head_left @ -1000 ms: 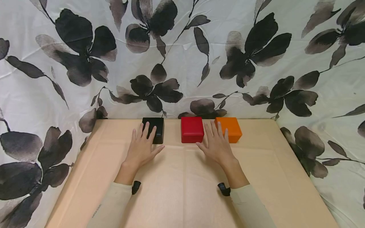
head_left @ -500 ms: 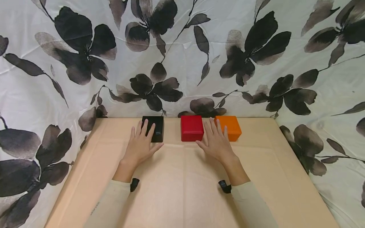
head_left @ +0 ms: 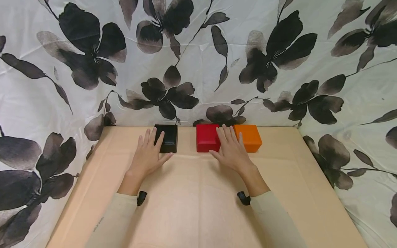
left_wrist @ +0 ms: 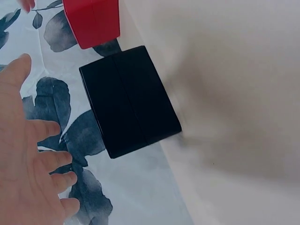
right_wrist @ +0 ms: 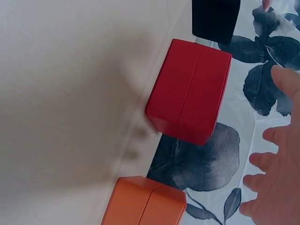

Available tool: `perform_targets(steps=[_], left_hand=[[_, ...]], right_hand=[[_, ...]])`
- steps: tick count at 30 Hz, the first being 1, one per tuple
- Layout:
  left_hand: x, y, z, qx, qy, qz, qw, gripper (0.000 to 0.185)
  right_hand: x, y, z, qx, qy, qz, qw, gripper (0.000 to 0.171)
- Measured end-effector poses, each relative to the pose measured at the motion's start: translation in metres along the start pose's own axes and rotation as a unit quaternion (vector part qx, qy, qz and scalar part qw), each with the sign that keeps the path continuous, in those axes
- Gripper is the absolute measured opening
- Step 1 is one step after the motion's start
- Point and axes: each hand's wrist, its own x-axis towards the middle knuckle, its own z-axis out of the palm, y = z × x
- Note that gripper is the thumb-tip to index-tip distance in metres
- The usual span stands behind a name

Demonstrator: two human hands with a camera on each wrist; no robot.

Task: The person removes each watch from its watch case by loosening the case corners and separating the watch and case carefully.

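Note:
Three small boxes stand in a row at the table's far edge: a black box, a red box and an orange box. Fingers spread, my left hand overlaps the black box's left side in the head view. In the left wrist view a gap shows between that hand and the black box. My right hand, also spread, overlaps the red and orange boxes from the front. Its palm hangs apart from the red box in the right wrist view. Neither hand holds anything.
The boxes stand on a light tan table. A white cloth with dark flowers hangs behind it and shows at both sides. Each wrist carries a small black device beside a pale sleeve.
My left hand has drifted a little left, uncovering more of the black box. My right hand has shifted slightly left over the red box. The boxes have stayed in place.

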Motion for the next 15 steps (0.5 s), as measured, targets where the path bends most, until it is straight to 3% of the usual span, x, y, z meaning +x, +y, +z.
perform_targets(steps=[15], left_hand=[[0.003, -0.024, 0.001, -0.015, -0.010, 0.006, 0.9998, 0.099]], right_hand=[[0.030, -0.024, 0.001, 0.003, -0.018, -0.070, 0.997, 0.095]])
